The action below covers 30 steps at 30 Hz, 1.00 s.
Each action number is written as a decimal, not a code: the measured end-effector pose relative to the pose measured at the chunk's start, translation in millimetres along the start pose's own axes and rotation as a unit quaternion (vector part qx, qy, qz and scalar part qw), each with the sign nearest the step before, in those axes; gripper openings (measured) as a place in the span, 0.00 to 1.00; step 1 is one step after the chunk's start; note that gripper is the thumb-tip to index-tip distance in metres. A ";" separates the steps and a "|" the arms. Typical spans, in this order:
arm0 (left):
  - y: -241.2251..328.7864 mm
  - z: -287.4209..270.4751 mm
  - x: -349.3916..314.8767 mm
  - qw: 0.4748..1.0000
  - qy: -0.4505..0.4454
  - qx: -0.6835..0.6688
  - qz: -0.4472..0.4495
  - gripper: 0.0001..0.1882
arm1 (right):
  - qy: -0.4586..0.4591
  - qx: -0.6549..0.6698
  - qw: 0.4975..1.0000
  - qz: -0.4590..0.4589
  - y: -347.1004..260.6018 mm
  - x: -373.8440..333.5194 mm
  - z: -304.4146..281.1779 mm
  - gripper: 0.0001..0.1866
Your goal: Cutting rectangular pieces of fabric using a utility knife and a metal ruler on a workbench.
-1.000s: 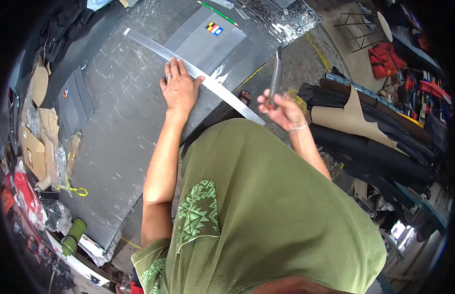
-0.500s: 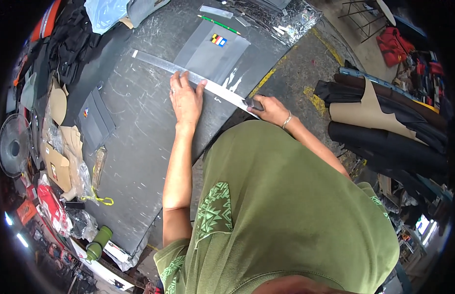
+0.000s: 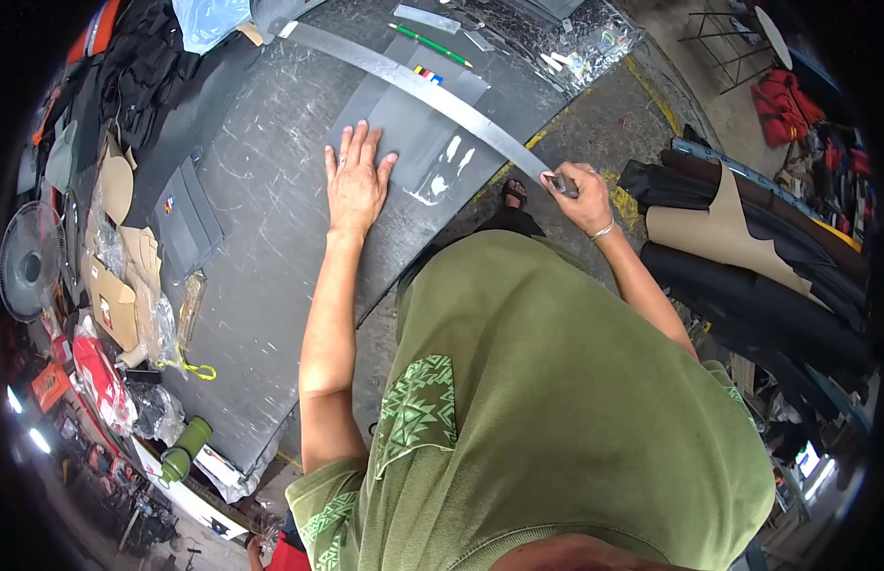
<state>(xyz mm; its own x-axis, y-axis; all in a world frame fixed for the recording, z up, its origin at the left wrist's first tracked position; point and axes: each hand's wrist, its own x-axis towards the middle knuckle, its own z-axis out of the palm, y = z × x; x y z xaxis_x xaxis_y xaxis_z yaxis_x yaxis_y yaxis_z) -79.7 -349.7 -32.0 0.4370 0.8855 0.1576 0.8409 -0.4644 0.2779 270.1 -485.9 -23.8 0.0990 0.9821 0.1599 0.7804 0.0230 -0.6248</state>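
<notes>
Right hand (image 3: 583, 195) is closed around the near end of a long metal straightedge (image 3: 461, 109), fingers curled tight, a bracelet (image 3: 604, 231) at its wrist; something small and dark also shows among the fingers, though what it is I cannot tell. From that grip the straightedge runs up and to the left across a grey panel (image 3: 404, 128), partly covering its small coloured patch (image 3: 426, 73); whether it touches the panel or is held above it is unclear. Left hand (image 3: 357, 190) lies palm down, its fingers slightly spread and gripping nothing, the fingertips at the panel's lower left edge. The panel lies on a scratched dark worktable (image 3: 252, 295), with white patches near its lower right corner. A green pencil (image 3: 431, 45) sits just past its far edge. Further left on the tabletop are another grey panel (image 3: 188, 219) with a similar patch and some cut brown card (image 3: 114, 305). Beyond the table stand a fan (image 3: 31, 262) at far left and, to the right, rolls of dark material (image 3: 737, 283) near a red bag (image 3: 783, 109).
</notes>
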 end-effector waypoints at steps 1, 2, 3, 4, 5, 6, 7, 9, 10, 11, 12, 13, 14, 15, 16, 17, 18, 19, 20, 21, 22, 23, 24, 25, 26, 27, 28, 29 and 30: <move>4.6 -5.6 -4.7 0.999 -0.007 0.035 -0.005 0.25 | 0.000 0.002 1.000 0.001 3.3 1.9 -3.5 0.13; 10.3 -14.5 -13.1 0.997 -0.014 0.071 -0.011 0.26 | -0.013 -0.006 1.000 0.018 4.2 2.6 -8.2 0.13; 16.9 -21.6 -22.5 0.994 -0.014 0.099 -0.037 0.27 | -0.027 -0.014 0.999 0.034 6.8 2.8 -11.3 0.13; 26.2 -33.9 -27.9 0.988 -0.074 0.100 -0.087 0.27 | -0.009 0.011 0.999 0.031 14.1 -0.7 -9.6 0.14; 32.8 -43.7 -34.2 0.976 -0.134 0.100 -0.142 0.27 | -0.012 0.015 0.999 0.030 14.7 -1.5 -9.3 0.14; 28.8 -41.8 -40.3 0.976 -0.127 0.123 -0.131 0.28 | -0.039 0.023 0.997 0.063 14.9 -3.2 -9.5 0.16; 27.2 -44.3 -39.2 0.975 -0.129 0.123 -0.134 0.28 | -0.066 0.029 0.993 0.095 15.5 -4.1 -10.8 0.17; 22.4 -46.9 -30.7 0.983 -0.126 0.076 -0.109 0.30 | -0.073 0.028 0.991 0.110 14.7 -6.1 -9.9 0.18; 11.0 -42.5 -27.7 0.996 -0.076 0.028 -0.045 0.35 | -0.079 0.027 0.989 0.123 14.0 -5.7 -10.1 0.19; 4.2 -39.0 -25.5 0.998 -0.048 0.028 -0.003 0.37 | -0.083 0.027 0.989 0.119 15.0 -4.6 -10.8 0.19; -2.0 -34.8 -23.3 0.999 -0.021 0.029 0.039 0.39 | -0.100 -0.005 0.986 0.132 16.0 -3.5 -11.5 0.17; -13.2 -24.8 -25.8 0.999 -0.050 -0.005 0.015 0.41 | -0.119 -0.037 0.982 0.142 15.9 -2.7 -10.7 0.15; -14.3 -16.5 -27.2 0.999 -0.032 -0.004 -0.005 0.42 | -0.127 -0.036 0.982 0.133 15.0 -0.8 -10.3 0.15; -13.5 -6.5 -28.7 1.000 -0.014 -0.003 -0.026 0.42 | -0.087 -0.035 0.992 0.086 14.6 1.0 -11.3 0.13; -1.6 5.5 -24.2 0.997 0.009 0.006 -0.079 0.42 | -0.046 -0.034 0.997 0.043 13.8 1.7 -11.3 0.12; 19.3 15.6 -17.0 0.990 0.040 0.005 -0.135 0.41 | -0.042 -0.029 0.998 0.048 11.3 5.1 -11.2 0.10; 40.0 23.0 -12.0 0.983 0.047 -0.040 -0.175 0.39 | -0.045 -0.026 0.997 0.061 11.6 7.2 -10.4 0.09; 56.1 30.5 -7.0 0.976 0.040 -0.091 -0.192 0.39 | -0.050 -0.022 0.996 0.071 9.9 9.8 -8.7 0.09; 72.6 32.5 -1.5 0.965 0.058 -0.179 -0.184 0.39 | -0.025 -0.010 0.998 0.052 6.5 12.5 -6.3 0.09; 86.4 30.2 3.5 0.951 0.073 -0.235 -0.187 0.38 | -0.033 -0.007 0.998 0.048 4.8 14.5 -5.7 0.09; 94.8 24.9 4.3 0.949 0.052 -0.232 -0.208 0.35 | -0.037 -0.008 0.997 0.060 3.7 15.2 -5.7 0.09; 90.6 20.4 2.2 0.949 0.055 -0.240 -0.197 0.34 | -0.041 -0.009 0.997 0.072 2.9 15.1 -5.0 0.09; 82.1 13.7 -1.7 0.949 0.058 -0.248 -0.185 0.32 | -0.047 -0.008 0.996 0.070 3.4 14.3 -4.5 0.09; 66.9 2.1 -7.5 0.960 0.052 -0.224 -0.159 0.28 | -0.049 -0.016 0.997 0.061 5.2 12.8 -5.3 0.09; 53.1 -13.2 -10.5 0.964 0.026 -0.203 -0.171 0.27 | -0.049 -0.025 0.997 0.053 7.8 10.9 -5.6 0.09; 29.2 -17.7 -19.5 0.982 0.039 -0.126 -0.137 0.27 | -0.056 -0.038 0.997 0.043 8.7 10.3 -4.9 0.09; 5.2 -25.0 -26.6 0.990 0.029 -0.091 -0.102 0.30 | -0.059 -0.037 0.997 0.044 8.4 9.4 -2.9 0.09; -16.8 -29.9 -35.5 0.994 0.010 -0.074 -0.083 0.35 | -0.071 -0.031 0.996 0.045 7.2 8.7 -0.6 0.09; -31.6 -35.5 -41.9 0.996 -0.035 -0.022 -0.078 0.41 | -0.082 -0.027 0.995 0.048 6.6 7.2 1.3 0.10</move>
<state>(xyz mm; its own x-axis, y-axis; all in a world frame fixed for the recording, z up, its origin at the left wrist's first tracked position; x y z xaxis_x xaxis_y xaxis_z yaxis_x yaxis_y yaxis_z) -135.9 -372.5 -13.7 0.3249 0.9448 0.0429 0.8859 -0.3199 0.3359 275.2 -478.4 -27.7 0.0766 0.9967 -0.0284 0.8040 -0.0786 -0.5893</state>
